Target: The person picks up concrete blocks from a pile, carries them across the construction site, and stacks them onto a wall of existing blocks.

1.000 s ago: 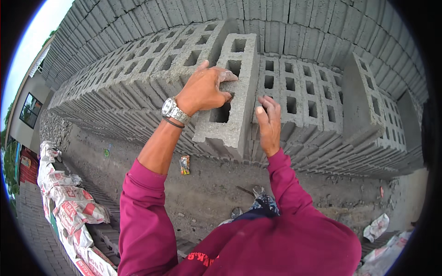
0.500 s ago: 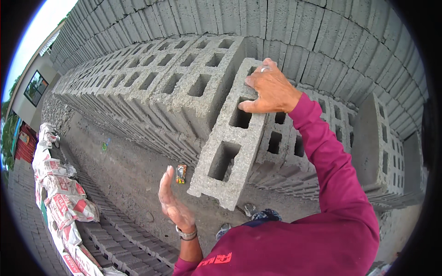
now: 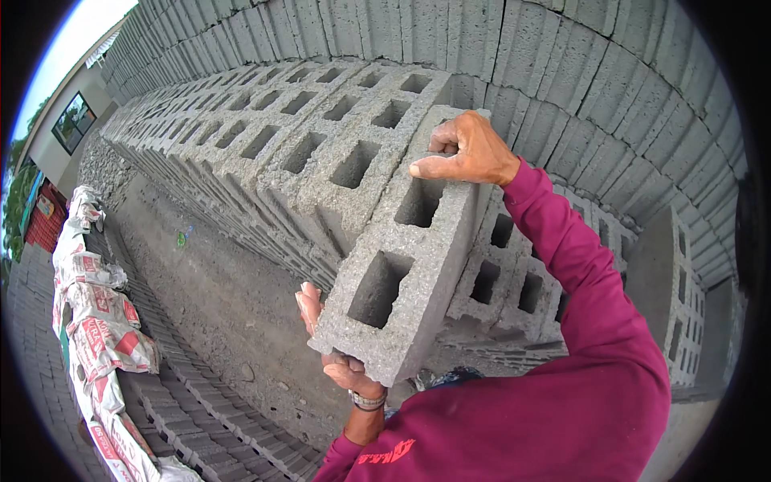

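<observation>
The person wears a long-sleeved magenta top (image 3: 522,426) with red-orange lettering (image 3: 387,455) across the front. The right sleeve (image 3: 556,241) reaches the wrist; the left sleeve (image 3: 339,458) stops short. Below the left hand (image 3: 348,374), a silver-toned watch band (image 3: 369,398) sits beside a thin dark bracelet (image 3: 369,408).

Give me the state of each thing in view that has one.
Concrete block: gripped, hollows facing up.
Right hand: curled, gripping the block.
Left hand: at the block's near end, partly hidden.
Block row: side by side, hollows up.
Wristwatch: fastened.
Sacks: crumpled.
Window: open or shut, cannot tell.
</observation>
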A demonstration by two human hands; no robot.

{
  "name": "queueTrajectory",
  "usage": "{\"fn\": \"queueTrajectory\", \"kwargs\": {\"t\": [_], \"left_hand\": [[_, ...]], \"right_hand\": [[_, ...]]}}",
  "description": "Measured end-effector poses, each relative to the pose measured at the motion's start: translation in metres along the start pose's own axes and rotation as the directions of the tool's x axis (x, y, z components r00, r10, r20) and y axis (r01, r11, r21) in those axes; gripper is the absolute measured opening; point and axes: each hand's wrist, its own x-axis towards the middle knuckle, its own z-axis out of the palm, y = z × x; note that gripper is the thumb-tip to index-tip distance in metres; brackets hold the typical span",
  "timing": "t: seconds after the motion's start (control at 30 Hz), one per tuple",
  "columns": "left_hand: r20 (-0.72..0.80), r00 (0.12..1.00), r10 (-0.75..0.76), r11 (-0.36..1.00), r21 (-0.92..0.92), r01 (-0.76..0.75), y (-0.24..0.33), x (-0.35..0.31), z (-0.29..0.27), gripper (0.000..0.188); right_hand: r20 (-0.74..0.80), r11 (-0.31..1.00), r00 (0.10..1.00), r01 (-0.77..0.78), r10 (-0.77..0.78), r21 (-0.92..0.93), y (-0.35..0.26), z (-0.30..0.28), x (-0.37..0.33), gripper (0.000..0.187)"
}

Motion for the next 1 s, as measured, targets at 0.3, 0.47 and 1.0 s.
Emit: {"fn": "queueTrajectory", "kwargs": {"t": [0.3,0.47,1.0], "left_hand": [[0.064,0.929,0.364,0.777,0.530,-0.340,-0.052,0.061,0.049,0.091],[-0.069,0.919,0.387,0.692,0.680,-0.241,-0.062,0.061,0.075,0.087],[0.106,0.957,0.272,0.871,0.395,-0.291,-0.042,-0.011,-0.018,0.060]], "right_hand": [[-0.174,0.994,0.985,0.012,0.006,0.104,0.087,-0.017,0.019,0.041],[-0.135,0.987,0.983,-0.104,0.121,0.126,0.108,-0.021,0.022,0.046],[-0.551,0.950,0.781,-0.171,0.294,0.263,-0.135,-0.029,-0.188,0.027]]}}
